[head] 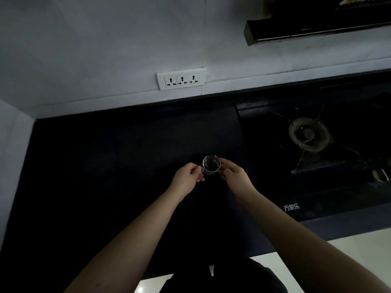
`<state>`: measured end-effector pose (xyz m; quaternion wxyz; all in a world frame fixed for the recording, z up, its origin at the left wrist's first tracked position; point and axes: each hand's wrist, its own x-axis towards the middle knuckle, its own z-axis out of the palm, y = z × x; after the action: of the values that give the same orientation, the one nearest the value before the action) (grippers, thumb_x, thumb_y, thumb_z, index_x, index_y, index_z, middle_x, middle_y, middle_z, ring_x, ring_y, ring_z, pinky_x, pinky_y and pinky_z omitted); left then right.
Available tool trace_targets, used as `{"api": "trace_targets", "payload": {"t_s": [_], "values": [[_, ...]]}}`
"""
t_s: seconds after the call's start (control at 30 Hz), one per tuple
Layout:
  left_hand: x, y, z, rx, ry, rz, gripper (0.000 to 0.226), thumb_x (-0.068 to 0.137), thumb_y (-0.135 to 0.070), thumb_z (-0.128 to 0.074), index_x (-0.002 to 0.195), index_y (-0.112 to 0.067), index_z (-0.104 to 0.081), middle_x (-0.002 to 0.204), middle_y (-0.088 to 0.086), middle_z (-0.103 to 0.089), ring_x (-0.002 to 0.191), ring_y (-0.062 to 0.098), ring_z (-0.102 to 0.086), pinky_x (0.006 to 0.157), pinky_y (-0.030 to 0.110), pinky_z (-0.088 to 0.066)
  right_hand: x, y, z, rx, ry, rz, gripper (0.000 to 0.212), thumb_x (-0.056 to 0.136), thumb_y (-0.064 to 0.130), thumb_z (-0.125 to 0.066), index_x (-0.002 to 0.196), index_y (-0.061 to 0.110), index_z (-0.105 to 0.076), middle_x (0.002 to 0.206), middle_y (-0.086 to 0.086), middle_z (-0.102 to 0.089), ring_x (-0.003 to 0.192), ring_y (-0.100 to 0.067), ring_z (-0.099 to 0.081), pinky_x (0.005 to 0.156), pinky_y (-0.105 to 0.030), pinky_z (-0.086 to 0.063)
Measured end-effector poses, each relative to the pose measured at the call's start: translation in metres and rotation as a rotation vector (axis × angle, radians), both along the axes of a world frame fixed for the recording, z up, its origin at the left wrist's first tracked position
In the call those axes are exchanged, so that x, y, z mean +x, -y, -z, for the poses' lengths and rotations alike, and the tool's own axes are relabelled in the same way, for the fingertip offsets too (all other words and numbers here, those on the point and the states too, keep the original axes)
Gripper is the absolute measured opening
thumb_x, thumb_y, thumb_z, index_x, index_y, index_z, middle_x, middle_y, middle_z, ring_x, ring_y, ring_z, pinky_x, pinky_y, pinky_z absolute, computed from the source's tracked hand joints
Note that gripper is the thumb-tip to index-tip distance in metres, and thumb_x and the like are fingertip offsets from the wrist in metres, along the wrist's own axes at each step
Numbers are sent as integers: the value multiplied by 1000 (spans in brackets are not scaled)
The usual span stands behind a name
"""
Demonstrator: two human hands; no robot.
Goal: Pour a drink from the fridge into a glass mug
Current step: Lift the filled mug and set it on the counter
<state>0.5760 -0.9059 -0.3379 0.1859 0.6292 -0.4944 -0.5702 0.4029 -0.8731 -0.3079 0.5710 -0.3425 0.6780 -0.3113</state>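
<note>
A small clear glass mug (211, 164) stands upright on the dark countertop (127, 166), seen from above, and looks empty. My left hand (188, 176) pinches its handle on the left side. My right hand (232, 173) touches the mug's right wall with its fingertips. Both forearms reach in from the bottom of the view. No drink container and no fridge are in sight.
A black gas hob (317, 155) with a round burner (307, 134) lies right of the mug. A triple wall socket (181, 78) sits on the white wall behind. A dark range hood (317, 24) hangs at the upper right. White floor (349, 256) shows below the counter edge.
</note>
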Motion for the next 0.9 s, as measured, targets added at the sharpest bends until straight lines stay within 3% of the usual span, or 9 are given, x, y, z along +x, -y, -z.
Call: {"api": "trace_targets", "payload": {"t_s": [0.23, 0.43, 0.77, 0.9], "values": [[-2, -3, 5, -13, -7, 22, 17, 102, -27, -49, 98, -21, -65, 89, -3, -73, 84, 8, -72, 87, 32, -57, -1, -4, 5, 13, 16, 37, 49, 89, 5, -40, 118, 36, -63, 114, 11, -70, 108, -4, -63, 86, -20, -47], [-3, -7, 8, -3, 0, 30, 17, 102, -29, -50, 96, -23, -65, 87, -5, -74, 84, 8, -71, 86, 31, -57, -4, -11, 4, 18, 30, 50, 47, 90, 5, -40, 109, 41, -64, 112, 13, -70, 107, -4, -63, 89, -22, -47], [-4, -12, 7, 26, -6, 21, 18, 103, -28, -48, 97, -22, -64, 89, -3, -74, 84, 8, -72, 83, 28, -56, -4, -17, 4, 43, 23, 50, 46, 92, 7, -41, 130, 26, -58, 117, 10, -67, 111, -7, -60, 100, -28, -46], [-5, -14, 5, -4, 15, 24, 16, 102, -28, -49, 97, -23, -63, 90, -3, -73, 77, 4, -71, 73, 21, -54, -4, -19, 4, 46, 27, 50, 45, 94, 9, -41, 132, 28, -57, 112, 15, -66, 110, -5, -60, 97, -27, -46]]}}
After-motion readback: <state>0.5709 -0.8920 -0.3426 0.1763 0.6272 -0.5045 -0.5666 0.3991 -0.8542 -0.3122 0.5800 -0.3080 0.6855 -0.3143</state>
